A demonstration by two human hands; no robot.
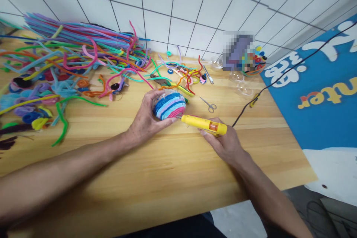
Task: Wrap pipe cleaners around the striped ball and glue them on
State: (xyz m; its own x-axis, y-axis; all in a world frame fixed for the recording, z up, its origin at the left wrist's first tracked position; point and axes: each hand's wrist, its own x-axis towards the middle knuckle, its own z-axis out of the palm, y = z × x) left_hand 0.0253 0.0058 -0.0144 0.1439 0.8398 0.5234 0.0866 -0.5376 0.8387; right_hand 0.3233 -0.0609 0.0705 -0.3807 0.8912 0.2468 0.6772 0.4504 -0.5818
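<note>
My left hand point(146, 117) is wrapped round a ball covered in pipe cleaners point(169, 105), with bands of blue, light blue, lilac and pink. In my right hand point(221, 142) is a yellow hot glue gun point(205, 123), gripped by its handle and pointing left. Its nozzle touches or nearly touches the pink end of the ball, close to my left thumb; the exact contact is too small to make out. Just beyond the ball lie small scissors point(209, 105) and several loose pipe cleaners point(186, 78).
A big heap of coloured pipe cleaners point(80, 41) covers the table's point(156, 178) left and back. Clear plastic half-shells point(244, 87) stand at the back right. A black cord point(275, 81) runs from the glue gun past a blue sign point(329, 119). A tiled wall point(158, 3) rises behind.
</note>
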